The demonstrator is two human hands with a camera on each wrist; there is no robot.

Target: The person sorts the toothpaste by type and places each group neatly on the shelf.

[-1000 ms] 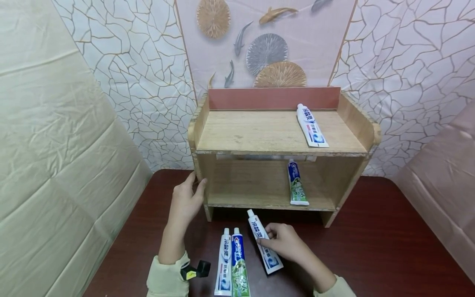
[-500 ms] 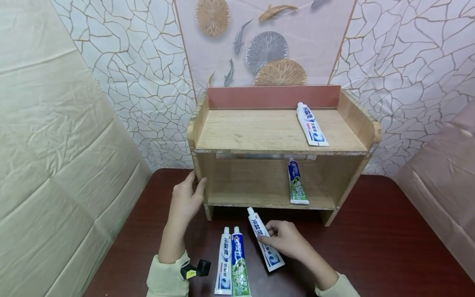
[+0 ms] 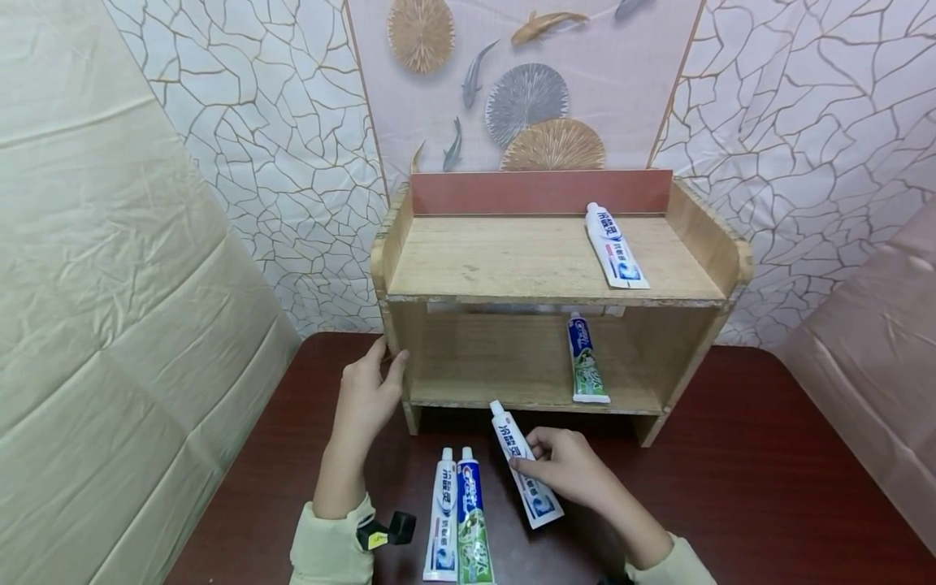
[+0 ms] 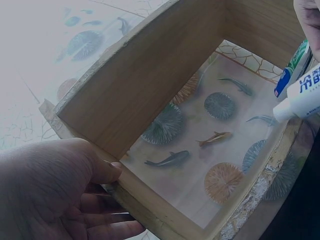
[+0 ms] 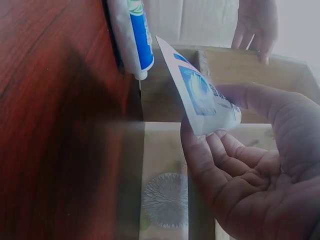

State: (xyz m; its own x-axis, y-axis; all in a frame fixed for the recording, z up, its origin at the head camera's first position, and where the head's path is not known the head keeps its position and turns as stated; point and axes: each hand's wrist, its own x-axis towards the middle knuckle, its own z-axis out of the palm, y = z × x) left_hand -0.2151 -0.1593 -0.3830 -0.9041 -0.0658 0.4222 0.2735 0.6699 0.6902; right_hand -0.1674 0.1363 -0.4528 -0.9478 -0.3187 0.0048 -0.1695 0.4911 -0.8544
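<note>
My right hand [image 3: 574, 467] pinches a white toothpaste tube [image 3: 539, 502] with blue lettering between thumb and fingers. The tube slants over the table, its cap toward the wooden shelf unit [image 3: 468, 264]. In the right wrist view its flat crimped end [image 5: 192, 102] faces the camera. My left hand [image 3: 366, 394] grips the shelf's left side panel, thumb on the front edge and fingers outside, as the left wrist view shows. A white tube [image 3: 442, 520] and a blue-green tube [image 3: 474, 524] lie side by side on the table between my arms.
Another white tube [image 3: 614, 248] lies on the upper shelf toward the right. Below it, a blue-green tube [image 3: 587, 361] rests on the lower shelf. The dark red table [image 3: 768, 471] extends around the unit, with patterned cloth [image 3: 241, 146] behind.
My right hand has lifted the white toothpaste tube slightly and moved it a little toward the shelf. The left hand stays on the side panel.
</note>
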